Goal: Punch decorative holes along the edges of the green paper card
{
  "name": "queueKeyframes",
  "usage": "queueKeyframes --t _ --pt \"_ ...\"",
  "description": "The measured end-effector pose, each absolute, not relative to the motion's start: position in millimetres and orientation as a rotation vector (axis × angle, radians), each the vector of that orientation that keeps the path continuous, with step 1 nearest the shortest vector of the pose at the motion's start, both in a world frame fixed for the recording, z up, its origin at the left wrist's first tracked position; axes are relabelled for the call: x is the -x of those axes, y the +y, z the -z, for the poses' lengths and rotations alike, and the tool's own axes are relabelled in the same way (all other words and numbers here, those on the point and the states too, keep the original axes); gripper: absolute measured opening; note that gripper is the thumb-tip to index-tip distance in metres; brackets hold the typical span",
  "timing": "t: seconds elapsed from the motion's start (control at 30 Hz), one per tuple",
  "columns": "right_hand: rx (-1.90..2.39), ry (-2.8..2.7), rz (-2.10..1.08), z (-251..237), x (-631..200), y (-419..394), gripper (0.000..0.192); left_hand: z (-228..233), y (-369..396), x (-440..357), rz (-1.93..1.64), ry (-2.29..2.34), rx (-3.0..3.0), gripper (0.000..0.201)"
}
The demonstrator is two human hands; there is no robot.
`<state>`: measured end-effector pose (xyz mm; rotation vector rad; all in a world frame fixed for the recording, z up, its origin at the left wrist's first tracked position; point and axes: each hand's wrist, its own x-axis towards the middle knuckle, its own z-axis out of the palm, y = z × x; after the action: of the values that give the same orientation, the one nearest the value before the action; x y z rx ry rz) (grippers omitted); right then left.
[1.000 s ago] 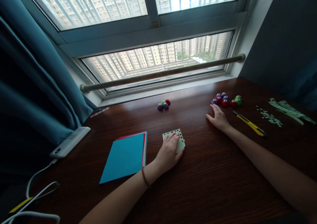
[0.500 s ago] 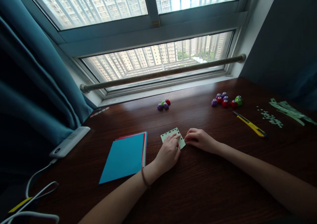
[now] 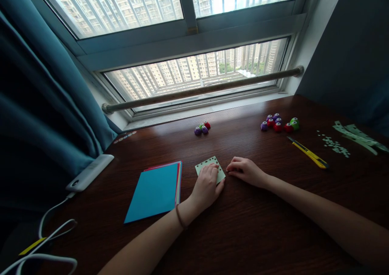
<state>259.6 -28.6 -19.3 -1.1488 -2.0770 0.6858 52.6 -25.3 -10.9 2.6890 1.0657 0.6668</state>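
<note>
A small square of pale green paper (image 3: 219,174) lies on the dark wooden table, with little star-shaped holes along its far and right edges. My left hand (image 3: 208,185) is on top of it, fingers bent onto the sheet and thumb out at its near right corner, holding it against the table. The hand covers the paper's near left part. Just right of the sheet, a small gap away, rests my right hand (image 3: 247,172). Its fingers are curled in and the thumb and index fingertip meet; whatever may be between them is too small to make out.
Coloured paper sheets (image 3: 153,196) are stacked left. Small craft punches stand in a near cluster (image 3: 201,129) and a right cluster (image 3: 278,123). A yellow utility knife (image 3: 308,152), tiny green cutouts (image 3: 336,146) and punched strips (image 3: 355,136) lie right. A white power bank (image 3: 91,172) trails a cable.
The green paper has shifted slightly left under my left hand, away from my right fingertips. My left thumb has spread out to the paper's near right corner.
</note>
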Motion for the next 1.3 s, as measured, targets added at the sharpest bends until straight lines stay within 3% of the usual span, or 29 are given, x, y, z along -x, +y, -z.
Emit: queueKeyframes --t 0.5,0.8,0.97,1.17,1.3 --pt "1.167 -2.097 -0.677 21 -260 -24 0.005 8 -31 -54 -0.637 1.009 -2.768 0.018" --pt "1.202 -2.148 -0.608 19 -258 -28 0.006 -30 -89 -27 -0.431 1.133 -2.771 0.045" --pt "1.242 -2.173 -0.562 19 -255 -29 0.008 -8 -119 -17 -0.387 1.406 -2.646 0.062" --pt "1.347 -2.162 -0.483 6 -270 -48 0.011 15 -126 -24 -0.263 1.592 -2.61 0.06" --pt "1.556 -1.979 -0.354 -4 -334 -73 0.01 11 -129 -28 -0.164 1.554 -2.644 0.056"
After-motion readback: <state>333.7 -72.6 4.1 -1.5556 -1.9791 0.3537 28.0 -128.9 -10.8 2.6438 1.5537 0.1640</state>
